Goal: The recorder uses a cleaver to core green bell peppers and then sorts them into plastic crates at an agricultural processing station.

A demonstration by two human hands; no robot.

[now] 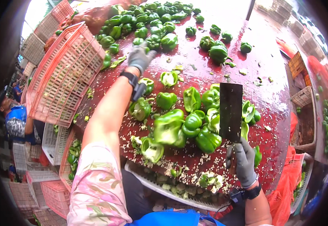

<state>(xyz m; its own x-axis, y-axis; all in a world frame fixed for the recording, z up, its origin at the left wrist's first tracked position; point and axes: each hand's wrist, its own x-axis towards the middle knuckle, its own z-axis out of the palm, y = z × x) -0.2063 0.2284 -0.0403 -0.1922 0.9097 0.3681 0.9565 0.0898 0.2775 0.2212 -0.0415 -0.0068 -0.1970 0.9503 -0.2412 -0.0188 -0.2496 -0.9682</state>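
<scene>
Crate [64, 75]: red, tilted at 10 o'clock.
Left hand [140, 59]: gloved, stretched toward 11 o'clock at whole peppers [169, 42]; whether one is gripped cannot be told.
Cut peppers [167, 130]: strewn about the centre.
Cleaver [230, 111]: held at 3 o'clock, long axis upright, blade pointed toward 12.
Right hand [243, 162]: gloved, at 4 o'clock, clamped on the cleaver.

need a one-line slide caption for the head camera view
Gloved right hand holding a cleaver near cut peppers, left hand stretched toward whole peppers on a red table.
</scene>
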